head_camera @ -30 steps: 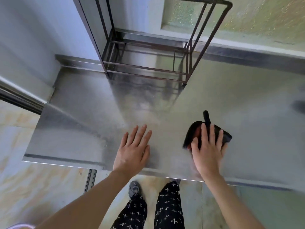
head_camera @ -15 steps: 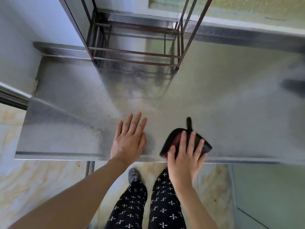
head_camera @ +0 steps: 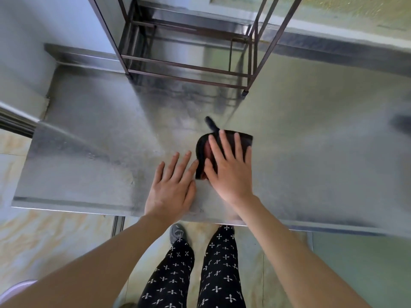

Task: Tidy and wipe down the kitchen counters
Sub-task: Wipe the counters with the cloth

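A dark folded cloth [head_camera: 243, 138] with a short loop at its far corner lies on the stainless steel counter [head_camera: 311, 141]. My right hand [head_camera: 229, 167] presses flat on the cloth with its fingers straight and spread. My left hand [head_camera: 172, 187] rests flat on the bare counter just left of the cloth, fingers straight; its fingertips come close to the cloth's left edge. Most of the cloth is hidden under my right hand.
A dark metal wire rack [head_camera: 189, 65] stands at the back of the counter, against the wall. The counter's front edge [head_camera: 66, 206] runs just below my wrists. A metal rail [head_camera: 15, 121] juts in at the left. My legs stand on the tiled floor [head_camera: 55, 238].
My right hand has slid the cloth leftward along the counter and then away from the front edge, ending right beside my left hand. My left hand has stayed flat on the counter.
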### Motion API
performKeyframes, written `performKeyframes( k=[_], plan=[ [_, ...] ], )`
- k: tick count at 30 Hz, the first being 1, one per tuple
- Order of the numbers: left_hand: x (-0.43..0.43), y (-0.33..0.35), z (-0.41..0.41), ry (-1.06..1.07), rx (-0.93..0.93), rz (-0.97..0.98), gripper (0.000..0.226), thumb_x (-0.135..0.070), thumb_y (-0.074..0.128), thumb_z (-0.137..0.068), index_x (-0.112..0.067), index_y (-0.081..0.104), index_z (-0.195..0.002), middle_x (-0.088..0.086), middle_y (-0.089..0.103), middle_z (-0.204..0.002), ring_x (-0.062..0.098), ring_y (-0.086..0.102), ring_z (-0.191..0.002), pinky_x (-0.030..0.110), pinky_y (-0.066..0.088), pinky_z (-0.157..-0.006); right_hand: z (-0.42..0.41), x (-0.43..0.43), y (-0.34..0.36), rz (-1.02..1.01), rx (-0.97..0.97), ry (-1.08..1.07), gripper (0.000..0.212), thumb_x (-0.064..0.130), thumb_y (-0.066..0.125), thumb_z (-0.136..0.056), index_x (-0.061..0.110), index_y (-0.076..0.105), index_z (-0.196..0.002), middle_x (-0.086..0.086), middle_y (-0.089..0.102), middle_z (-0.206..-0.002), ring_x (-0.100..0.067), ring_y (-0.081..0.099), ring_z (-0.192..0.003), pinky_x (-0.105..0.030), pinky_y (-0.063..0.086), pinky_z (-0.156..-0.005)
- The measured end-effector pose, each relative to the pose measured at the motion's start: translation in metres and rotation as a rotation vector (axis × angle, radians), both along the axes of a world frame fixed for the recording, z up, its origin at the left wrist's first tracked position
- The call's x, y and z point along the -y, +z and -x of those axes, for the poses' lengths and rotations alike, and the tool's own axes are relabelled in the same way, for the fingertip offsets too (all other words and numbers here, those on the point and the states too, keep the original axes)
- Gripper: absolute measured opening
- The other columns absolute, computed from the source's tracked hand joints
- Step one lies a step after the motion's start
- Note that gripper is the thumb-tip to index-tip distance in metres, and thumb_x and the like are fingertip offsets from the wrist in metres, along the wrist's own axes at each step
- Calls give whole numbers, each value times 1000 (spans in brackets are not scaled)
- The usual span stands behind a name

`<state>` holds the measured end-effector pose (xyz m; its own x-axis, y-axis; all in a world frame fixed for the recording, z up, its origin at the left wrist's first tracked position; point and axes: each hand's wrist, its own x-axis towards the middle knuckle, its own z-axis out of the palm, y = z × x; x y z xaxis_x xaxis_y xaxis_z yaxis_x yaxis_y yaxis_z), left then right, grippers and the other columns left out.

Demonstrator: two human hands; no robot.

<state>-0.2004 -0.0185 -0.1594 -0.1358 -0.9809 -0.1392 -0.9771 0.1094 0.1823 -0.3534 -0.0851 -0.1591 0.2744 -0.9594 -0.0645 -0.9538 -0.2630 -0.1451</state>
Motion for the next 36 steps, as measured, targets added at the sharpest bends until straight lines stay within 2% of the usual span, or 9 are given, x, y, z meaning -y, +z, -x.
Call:
performKeyframes(
  k=[2,4,9,16,22,28,30,33,36],
  plan=[
    [-1,0,0,3,-2,1,51,-36,24,-94,-21,31,-142,3,28,-151,26,23,-140,43,11,-111,14,10,-2,16,-7,138,53,46,35,-92,30,37,-143,1,31,-152,-31,25,-141,-55,24,-108],
    [-1,0,0,9,-1,0,51,-36,25,-94,-22,30,-143,2,26,-152,24,21,-140,43,10,-111,33,29,-2,38,-23,102,54,47,33,-91,31,36,-143,2,31,-152,-30,24,-141,-54,23,-109],
    [-1,-2,0,13,3,-1,50,-35,27,-94,-23,30,-142,1,26,-152,23,18,-140,43,12,-111,15,64,-3,-31,34,-417,57,44,26,-94,26,21,-148,-2,14,-158,-34,5,-144,-57,6,-112],
    [-2,-3,-1,10,-2,18,50,-34,29,-94,-22,33,-142,1,25,-152,23,20,-140,45,16,-111,2,63,-4,47,-4,206,53,47,31,-93,30,35,-143,1,29,-153,-31,23,-141,-55,24,-109],
    [-2,-4,-1,20,-39,25,49,-34,32,-94,-22,35,-141,2,27,-152,22,19,-140,44,14,-112,11,73,-3,-15,42,-363,56,44,28,-94,27,23,-147,-1,14,-158,-33,7,-144,-57,7,-113],
    [-2,-1,-2,34,-103,47,46,-32,32,-93,-19,41,-137,3,32,-150,23,25,-139,42,14,-112,6,62,-1,27,13,63,54,47,28,-92,30,33,-144,0,27,-154,-32,20,-142,-57,19,-110],
    [-2,-1,-2,33,-107,50,46,-32,32,-93,-20,42,-136,3,33,-149,23,26,-139,42,14,-112,21,60,-3,34,11,-28,54,47,27,-92,32,32,-144,1,26,-154,-30,19,-143,-55,18,-112],
    [-2,-2,-2,26,-97,46,47,-32,32,-92,-20,41,-137,3,33,-149,23,25,-139,41,12,-112,23,45,0,-37,49,-405,55,46,26,-95,31,21,-147,1,14,-158,-30,5,-145,-53,5,-115],
    [-1,-1,0,24,-90,44,48,-32,31,-92,-19,40,-137,4,33,-149,24,26,-139,41,11,-112,10,8,4,-23,49,-260,55,45,27,-95,30,24,-147,-1,17,-157,-32,9,-144,-55,9,-113]
  ],
)
